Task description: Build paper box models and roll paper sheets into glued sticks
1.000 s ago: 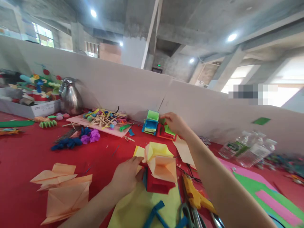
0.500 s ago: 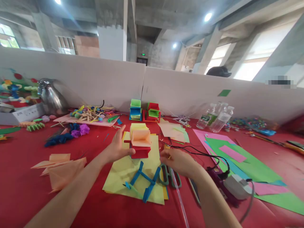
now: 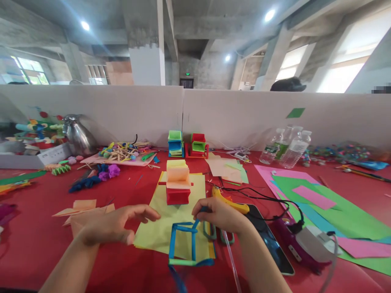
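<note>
Thumb and fingertips of the right hand (image 3: pixel 216 213) come together on the far right corner of the blue frame (image 3: pixel 172 243), a light thing of thin strips that a pinch at one corner seems enough to carry. It is over the near part of the yellow sheet (image 3: pixel 152 230); whether its near end touches down, I cannot tell. The left hand (image 3: pixel 111 223) holds nothing, its fingers spread and thumb apart, level with the frame, perhaps to steady the other side.

Beyond both hands, the folded block (image 3: pixel 177 177) stands upright on the sheet, a red stick jutting from both sides; its place there probably leaves the nearer paper free for handling. Just right of the sheet lies the glue gun (image 3: pixel 230 200), likely kept within easy reach. Two small models (image 3: pixel 198 145) stand side by side near the white partition (image 3: pixel 131 112), apparently set back out of the way.
</note>
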The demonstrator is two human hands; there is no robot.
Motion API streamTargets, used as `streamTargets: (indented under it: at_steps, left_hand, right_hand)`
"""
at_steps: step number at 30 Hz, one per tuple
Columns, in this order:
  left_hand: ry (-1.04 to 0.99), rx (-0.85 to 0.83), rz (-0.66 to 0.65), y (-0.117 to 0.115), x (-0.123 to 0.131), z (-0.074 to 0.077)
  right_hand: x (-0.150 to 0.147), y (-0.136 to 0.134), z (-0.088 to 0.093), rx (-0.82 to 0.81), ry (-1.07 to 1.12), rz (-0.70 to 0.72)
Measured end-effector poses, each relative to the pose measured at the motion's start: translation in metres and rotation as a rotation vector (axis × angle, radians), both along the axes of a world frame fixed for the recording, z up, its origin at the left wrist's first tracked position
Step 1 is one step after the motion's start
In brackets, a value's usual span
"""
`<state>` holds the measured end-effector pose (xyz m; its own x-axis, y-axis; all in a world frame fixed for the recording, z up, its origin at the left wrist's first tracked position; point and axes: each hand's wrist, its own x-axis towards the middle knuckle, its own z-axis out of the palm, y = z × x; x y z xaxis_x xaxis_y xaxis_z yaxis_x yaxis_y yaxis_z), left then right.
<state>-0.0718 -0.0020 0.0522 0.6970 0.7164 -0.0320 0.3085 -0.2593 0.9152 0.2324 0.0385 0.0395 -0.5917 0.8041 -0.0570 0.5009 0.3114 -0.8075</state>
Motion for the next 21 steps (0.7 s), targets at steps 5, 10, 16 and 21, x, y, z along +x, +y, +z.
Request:
streamTargets:
  at_steps: [5, 10, 16, 21]
  left_hand:
    - [-0.171, 0.026, 0.044, -0.007, 0.029, -0.002]
    - [-0.264, 0.062, 0.063, -0.008, 0.092, -0.007]
    - [-0.527, -0.044, 0.265, 0.009, 0.129, -0.044]
    - [-0.567, -0.341, 0.310, 0.032, 0.135, -0.073]
  right_hand:
    - [0.009, 0.001, 0.004, -0.192, 0.525, -0.059]
    - [0.009, -0.002, 0.003, -0.282, 0.674, -0.068]
    - [0.017, -0.002, -0.011, -0.306, 0.692, -0.126]
    - [0.018, -0.002, -0.013, -0.309, 0.615, -0.126]
